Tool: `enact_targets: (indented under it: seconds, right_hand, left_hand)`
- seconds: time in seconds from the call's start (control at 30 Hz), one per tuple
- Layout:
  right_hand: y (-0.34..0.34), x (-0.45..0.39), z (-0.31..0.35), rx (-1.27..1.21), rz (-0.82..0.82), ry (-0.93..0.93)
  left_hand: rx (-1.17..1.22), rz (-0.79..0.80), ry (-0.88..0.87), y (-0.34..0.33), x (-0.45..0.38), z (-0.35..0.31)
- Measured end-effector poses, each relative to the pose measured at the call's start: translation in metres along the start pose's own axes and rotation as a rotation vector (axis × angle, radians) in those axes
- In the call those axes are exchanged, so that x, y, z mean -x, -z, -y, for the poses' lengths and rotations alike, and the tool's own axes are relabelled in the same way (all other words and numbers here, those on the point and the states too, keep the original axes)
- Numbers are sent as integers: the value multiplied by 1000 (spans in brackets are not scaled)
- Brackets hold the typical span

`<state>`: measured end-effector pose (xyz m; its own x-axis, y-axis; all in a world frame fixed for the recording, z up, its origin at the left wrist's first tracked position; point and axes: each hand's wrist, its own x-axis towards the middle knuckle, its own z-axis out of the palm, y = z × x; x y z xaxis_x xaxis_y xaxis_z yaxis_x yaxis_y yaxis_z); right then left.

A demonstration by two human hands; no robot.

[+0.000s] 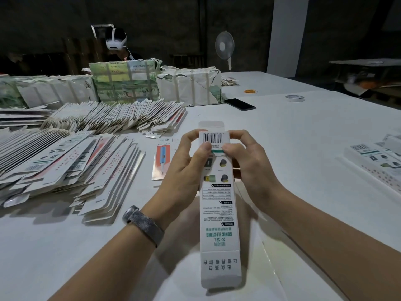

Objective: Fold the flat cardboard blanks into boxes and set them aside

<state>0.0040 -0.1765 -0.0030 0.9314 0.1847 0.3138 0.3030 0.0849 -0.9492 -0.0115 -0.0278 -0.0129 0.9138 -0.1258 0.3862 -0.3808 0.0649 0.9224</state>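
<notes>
**Card, mesh and glass**

Printed cardboard box (218,205), smooth, faintly sheened. Flat cardboard blanks (65,170), some with glossy foil-like faces. Woven metal-mesh watch band (144,227), matt grey. Matt white table covering (303,131). Glossy black phone (239,104). Paper-wrapped bundles (191,86), torn and creased.

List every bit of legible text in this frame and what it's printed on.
"SONIC ELECTRIC", upside down in green, on the box held by the left hand and right hand.
"X-S1." just below it on the same box; last characters uncertain.
Barcode digits, small panel text and the large Chinese characters near the box's near end: not reliably readable.
Print on the flat blanks and finished boxes: too small or blurred.
</notes>
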Motion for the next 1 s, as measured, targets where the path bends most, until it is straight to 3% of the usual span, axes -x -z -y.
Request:
enact_targets:
  seconds: [0.47,0.77,1.0]
  right_hand:
    - [1,-4,-6,-202,-112,88]
    - [3,-6,-6,-256,-78,85]
    - [1,-6,-7,-211,-30,82]
  left_hand:
    - [41,81,103,1,1,-4]
    - [69,-10,92,-3,-1,6]
    - [30,4,122,-1,0,4]
